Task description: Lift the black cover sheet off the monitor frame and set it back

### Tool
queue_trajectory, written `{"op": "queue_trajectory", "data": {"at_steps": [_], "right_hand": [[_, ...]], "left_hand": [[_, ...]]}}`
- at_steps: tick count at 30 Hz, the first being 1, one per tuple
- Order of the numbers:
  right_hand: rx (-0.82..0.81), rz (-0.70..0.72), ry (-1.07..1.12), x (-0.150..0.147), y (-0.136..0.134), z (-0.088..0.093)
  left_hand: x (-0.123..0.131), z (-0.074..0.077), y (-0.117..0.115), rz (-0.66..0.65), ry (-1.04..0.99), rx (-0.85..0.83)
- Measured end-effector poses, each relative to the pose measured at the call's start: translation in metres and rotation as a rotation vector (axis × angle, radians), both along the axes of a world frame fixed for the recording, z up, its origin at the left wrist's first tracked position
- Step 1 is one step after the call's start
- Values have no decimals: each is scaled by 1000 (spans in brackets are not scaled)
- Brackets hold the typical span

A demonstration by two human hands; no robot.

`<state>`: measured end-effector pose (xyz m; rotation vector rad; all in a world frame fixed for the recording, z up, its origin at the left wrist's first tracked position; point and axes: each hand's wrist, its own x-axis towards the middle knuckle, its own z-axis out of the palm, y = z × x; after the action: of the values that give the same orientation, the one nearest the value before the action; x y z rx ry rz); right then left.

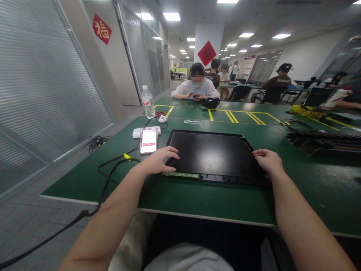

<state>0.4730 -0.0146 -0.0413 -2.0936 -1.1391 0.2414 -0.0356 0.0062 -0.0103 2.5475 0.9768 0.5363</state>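
Your left hand [163, 160] was open at the left side of the dark screen panel [211, 150], its fingers and thumb spread apart over the edge near the front corner. Your right hand [269, 162] was at the opposite edge, fingers bent and bunched together; whether they gripped the rim or only rested against it could not be told. The panel lay flat between them, face up on the green table [84, 180], just in from the near edge. Having one hand on each side seemed a sound way to handle something so broad and thin, since a matched, gentle hold would likely keep it from twisting. Pressure belonged on the rim rather than the glossy face, and your left fingertips reached well inward over that face. Care was also due to the exposed green circuit strip [184, 175] along the front, close to your left thumb, as it looked easy to scrape. Just beyond that hand, a phone [148, 141] leaned against a white block [137, 132], so any swing leftward called for restraint. A black cable [109, 177] looped nearby, and farther back stood a bottle [148, 103].
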Motion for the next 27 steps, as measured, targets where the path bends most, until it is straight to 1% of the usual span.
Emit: {"op": "queue_trajectory", "data": {"at_steps": [4,9,14,22,27], "right_hand": [[19,34,16,7,2,-4],[-8,1,-1,6,3,-5],[31,-17,-7,5,2,-7],[33,-34,35,-4,-3,0],[34,-27,10,-6,-4,2]], "left_hand": [[0,-1,2,-6,3,6],[-1,-1,4,-13,2,12],[-5,1,5,-37,-3,12],[-5,1,5,-61,-17,22],[-7,1,8,-68,-19,21]]}}
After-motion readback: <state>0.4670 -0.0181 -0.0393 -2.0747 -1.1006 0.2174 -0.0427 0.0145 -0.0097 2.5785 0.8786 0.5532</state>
